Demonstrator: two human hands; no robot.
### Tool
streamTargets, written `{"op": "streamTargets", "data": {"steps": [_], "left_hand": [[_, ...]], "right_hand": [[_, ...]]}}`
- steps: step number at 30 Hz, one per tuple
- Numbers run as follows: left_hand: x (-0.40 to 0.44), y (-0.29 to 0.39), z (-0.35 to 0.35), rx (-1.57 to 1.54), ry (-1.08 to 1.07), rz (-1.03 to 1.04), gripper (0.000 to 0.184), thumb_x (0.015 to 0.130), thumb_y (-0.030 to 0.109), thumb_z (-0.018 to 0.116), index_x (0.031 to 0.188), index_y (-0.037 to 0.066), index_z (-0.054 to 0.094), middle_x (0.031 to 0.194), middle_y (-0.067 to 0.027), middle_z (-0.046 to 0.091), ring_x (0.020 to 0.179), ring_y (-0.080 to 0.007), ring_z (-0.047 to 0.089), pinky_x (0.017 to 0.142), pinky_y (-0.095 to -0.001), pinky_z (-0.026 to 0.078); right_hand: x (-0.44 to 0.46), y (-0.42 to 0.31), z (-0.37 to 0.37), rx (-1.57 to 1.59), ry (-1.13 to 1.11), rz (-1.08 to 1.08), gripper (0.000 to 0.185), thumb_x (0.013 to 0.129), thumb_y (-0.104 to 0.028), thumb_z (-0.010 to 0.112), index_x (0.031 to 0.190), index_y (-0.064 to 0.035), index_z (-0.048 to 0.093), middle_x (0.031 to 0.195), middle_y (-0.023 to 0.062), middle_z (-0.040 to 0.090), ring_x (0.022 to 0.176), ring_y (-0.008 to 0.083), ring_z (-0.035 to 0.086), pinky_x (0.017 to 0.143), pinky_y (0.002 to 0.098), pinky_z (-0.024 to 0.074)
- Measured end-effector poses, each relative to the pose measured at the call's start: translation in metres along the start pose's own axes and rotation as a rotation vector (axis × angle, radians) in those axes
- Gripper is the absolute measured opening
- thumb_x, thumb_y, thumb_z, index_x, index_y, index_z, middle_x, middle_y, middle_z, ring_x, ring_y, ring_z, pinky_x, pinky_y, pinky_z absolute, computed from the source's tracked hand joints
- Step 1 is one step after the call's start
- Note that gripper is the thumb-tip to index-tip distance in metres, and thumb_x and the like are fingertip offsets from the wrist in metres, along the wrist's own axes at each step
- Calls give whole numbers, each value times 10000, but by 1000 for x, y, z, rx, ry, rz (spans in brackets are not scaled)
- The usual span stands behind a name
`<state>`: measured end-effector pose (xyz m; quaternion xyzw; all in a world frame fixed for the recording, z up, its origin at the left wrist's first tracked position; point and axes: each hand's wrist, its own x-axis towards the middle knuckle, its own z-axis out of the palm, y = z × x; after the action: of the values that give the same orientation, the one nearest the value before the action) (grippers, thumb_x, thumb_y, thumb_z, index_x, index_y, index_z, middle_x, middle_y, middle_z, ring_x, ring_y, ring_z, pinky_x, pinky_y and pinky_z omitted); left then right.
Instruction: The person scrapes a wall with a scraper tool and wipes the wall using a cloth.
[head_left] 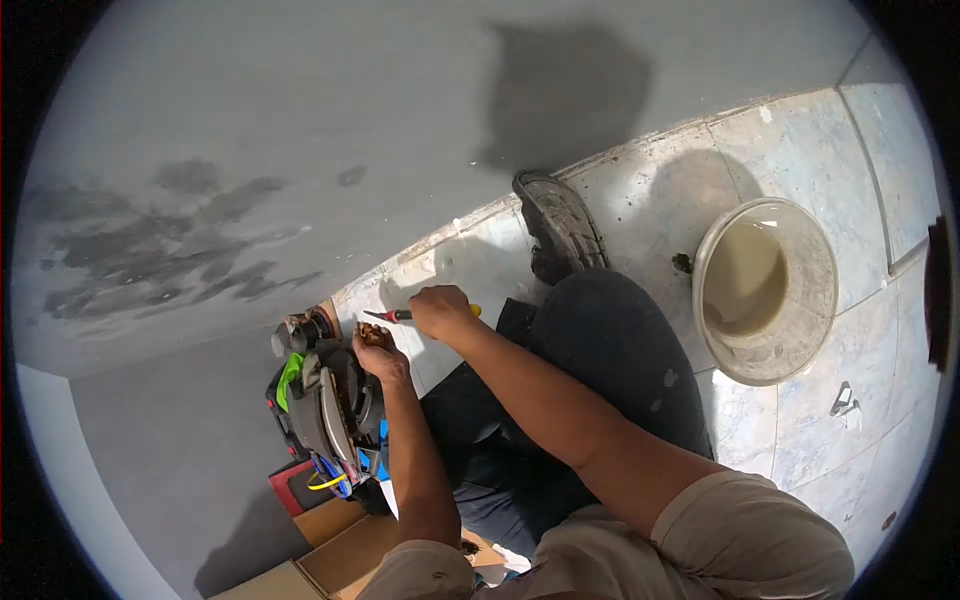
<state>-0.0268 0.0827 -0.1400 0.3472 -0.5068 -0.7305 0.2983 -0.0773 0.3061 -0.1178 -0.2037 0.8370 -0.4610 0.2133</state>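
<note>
My right hand (441,312) is closed around a screwdriver (396,316) with a red and yellow handle. Its thin tip points left, just above my left hand (379,352). That hand is cupped with the palm up and holds small brownish pieces, too small to make out singly. Beside and below my left hand stands a tool bag (318,395) full of tools, with a bright green item (289,381) at its edge.
A bucket (820,300) of cloudy liquid stands on the tiled floor at the right. My shoe (562,225) is near the grey wall (300,120). A cardboard box (350,555) lies at the bottom left, and a small black-and-white item (845,401) on the tiles.
</note>
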Motion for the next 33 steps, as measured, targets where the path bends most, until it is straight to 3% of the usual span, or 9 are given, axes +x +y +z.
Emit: {"op": "streamTargets", "data": {"steps": [3,9,12,18,20,21,25,27,33], "left_hand": [[-14,6,12,130,-54,83,166,1009,285,602,972,130,648,795,27,588,717,-97,570,633,-267,492],[-55,22,23,265,-228,239,284,1038,236,586,1227,39,660,1108,-63,682,887,-165,668,713,-293,563],[-71,25,26,231,-267,277,283,1035,214,582,1246,40,650,1099,-57,684,891,-141,650,689,-301,547],[-91,56,15,161,-215,481,260,1060,230,555,1228,53,646,1015,-44,682,829,-118,636,641,-264,522],[-94,61,14,114,-125,419,257,1056,232,556,1221,58,648,1045,-37,677,854,-118,633,662,-263,516],[-94,61,15,80,-96,401,257,1056,232,556,1221,58,648,1045,-37,677,854,-118,633,662,-263,516],[-87,54,16,-164,1,103,265,1045,232,568,1225,53,645,1049,-36,664,860,-128,626,684,-270,513],[-80,51,17,-298,-45,-38,287,1033,236,587,1242,44,633,1058,-42,653,854,-138,624,680,-274,517],[-83,56,19,-281,-15,-103,318,1024,265,597,1255,51,636,1065,-33,648,867,-132,632,696,-262,533]], "right_hand": [[-6,-5,4,-23,36,11,168,790,-74,673,905,-70,797,930,154,775,899,331,763,739,442,606],[-11,-6,-7,-106,-55,-13,197,842,-66,651,979,-75,791,969,138,776,933,318,759,777,426,601],[-15,-10,-23,-71,-108,-12,204,852,-68,649,1008,-60,781,986,144,773,936,317,757,788,436,597],[-73,-25,-125,-318,113,-70,254,781,-162,794,1002,-39,763,1016,189,743,972,375,724,840,492,573],[-98,-29,-181,-423,181,-48,243,778,-186,816,1007,-112,782,1048,160,742,1030,372,700,872,502,542],[-110,-26,-207,-574,220,-132,270,782,-193,813,1039,-120,780,1038,151,735,1017,379,685,868,489,535],[-157,-66,-296,-953,266,28,204,814,-220,790,992,-122,777,920,142,719,948,382,689,820,493,538],[-167,-87,-309,-1074,306,19,188,825,-218,783,987,-123,780,910,146,719,922,380,695,802,496,542],[-161,-106,-297,-1304,244,179,144,885,-208,735,984,-107,765,933,153,718,886,362,696,781,473,549]]}}
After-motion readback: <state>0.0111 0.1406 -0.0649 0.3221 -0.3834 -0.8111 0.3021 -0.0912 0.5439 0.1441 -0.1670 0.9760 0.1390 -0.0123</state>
